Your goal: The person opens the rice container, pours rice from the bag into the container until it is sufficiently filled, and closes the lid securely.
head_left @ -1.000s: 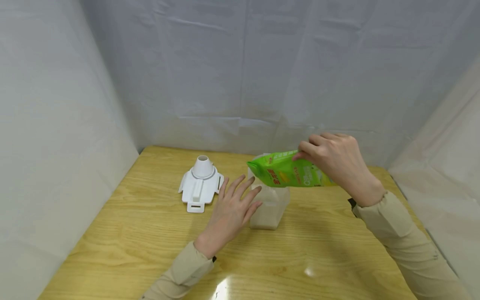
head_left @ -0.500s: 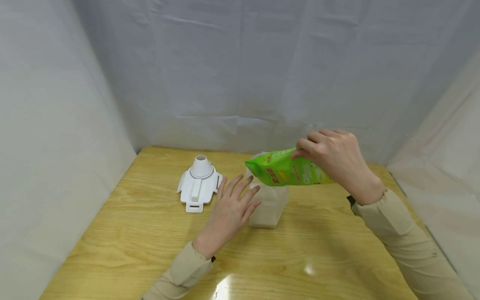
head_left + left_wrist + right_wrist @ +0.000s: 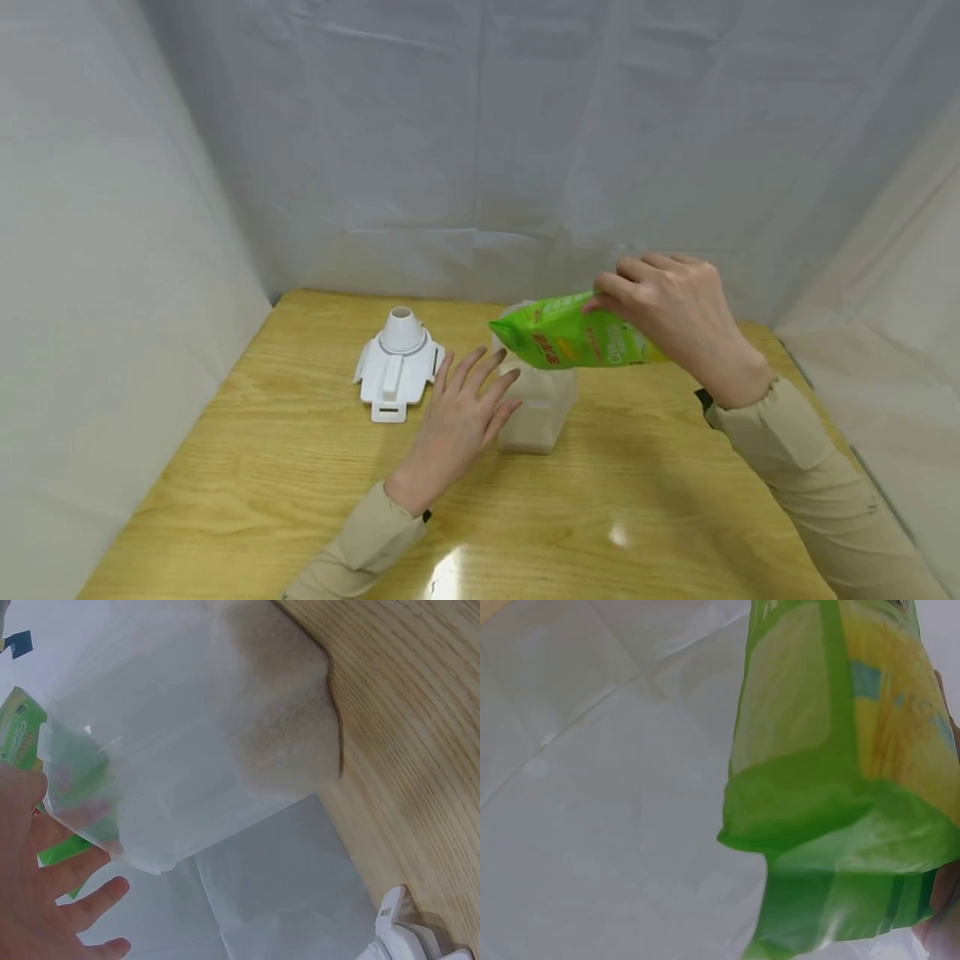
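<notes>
Head: green bag (image 3: 573, 337) (pinched) hangs below right grip (image 3: 671, 312).

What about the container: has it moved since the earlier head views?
No: judged against the far left corner of the table, the container shows no visible shift either way; the whole head view only drifts slightly.

Hides part of the translucent container (image 3: 534, 417) behind the green bag (image 3: 562, 337), crops both sleeves (image 3: 371, 533) at the head view's bottom, the right hand (image 3: 946, 915) at the right wrist view's edge and the white piece (image 3: 409, 941) at the left wrist's, and leaves the bag's smallest print unreadable.
</notes>
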The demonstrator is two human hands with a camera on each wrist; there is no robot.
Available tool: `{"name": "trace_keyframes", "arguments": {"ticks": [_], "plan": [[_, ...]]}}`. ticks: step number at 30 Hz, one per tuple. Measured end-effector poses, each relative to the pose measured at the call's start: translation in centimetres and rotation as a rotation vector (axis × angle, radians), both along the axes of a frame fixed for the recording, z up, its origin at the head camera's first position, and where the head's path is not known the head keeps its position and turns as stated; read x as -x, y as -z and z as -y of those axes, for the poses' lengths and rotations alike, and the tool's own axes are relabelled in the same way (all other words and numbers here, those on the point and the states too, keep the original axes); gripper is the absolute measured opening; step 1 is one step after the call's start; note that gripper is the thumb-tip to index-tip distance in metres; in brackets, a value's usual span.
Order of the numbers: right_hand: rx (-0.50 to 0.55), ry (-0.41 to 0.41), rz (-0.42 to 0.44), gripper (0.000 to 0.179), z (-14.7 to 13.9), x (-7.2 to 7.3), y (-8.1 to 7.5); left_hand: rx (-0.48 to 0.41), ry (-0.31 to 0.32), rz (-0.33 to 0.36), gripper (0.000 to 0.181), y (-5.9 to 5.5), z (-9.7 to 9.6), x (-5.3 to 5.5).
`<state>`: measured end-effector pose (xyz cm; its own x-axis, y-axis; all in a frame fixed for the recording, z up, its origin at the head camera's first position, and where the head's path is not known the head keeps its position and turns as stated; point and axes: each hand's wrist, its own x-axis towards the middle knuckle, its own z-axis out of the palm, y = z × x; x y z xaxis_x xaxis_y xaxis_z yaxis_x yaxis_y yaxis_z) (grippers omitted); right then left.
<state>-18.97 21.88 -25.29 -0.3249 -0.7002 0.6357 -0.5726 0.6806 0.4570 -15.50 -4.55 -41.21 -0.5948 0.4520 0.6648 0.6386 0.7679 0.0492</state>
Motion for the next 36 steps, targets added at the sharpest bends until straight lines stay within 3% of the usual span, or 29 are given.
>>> {"name": "trace_keyframes", "arguments": {"ticks": [29, 36], "plan": [[-0.014, 0.032, 0.017, 0.029, 0.29, -0.08, 0.49, 0.011, -0.003, 0.011, 0.057, -0.19, 0.05, -0.51], [-0.007, 0.061, 0.014, 0.029, 0.37, 0.04, 0.74, 0.017, -0.001, 0.023, 0.043, -0.24, 0.08, -0.51]]}}
